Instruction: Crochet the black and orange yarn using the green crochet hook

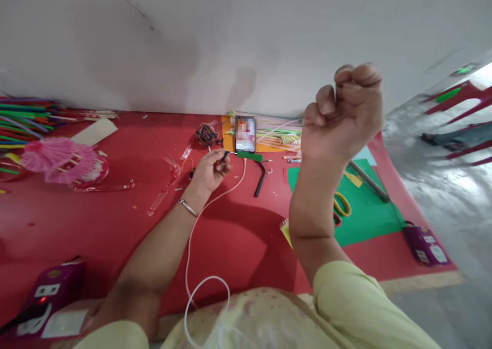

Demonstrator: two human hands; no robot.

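Observation:
My left hand (210, 170) is over the middle of the red table, thumb and fingers pinched on a small dark blue piece that looks like yarn. Close behind it lies a ball of multicoloured yarn (206, 134). Just right of the fingertips is a green tool (249, 156) with a black curved handle and a white cord, apparently a glue gun. Raised high on the right, my right hand (342, 116) has its fingers curled in towards the palm. Whether a thin strand is in them cannot be made out.
A phone (245, 134) leans at the back before pale sticks. Pink paper umbrellas (63, 159) and coloured pipe cleaners (23, 123) lie left. Yellow-handled scissors (342, 204) rest on a green sheet (369, 226). Purple power boxes (426, 244) stand at both front corners. The white cord (188, 257) crosses the front.

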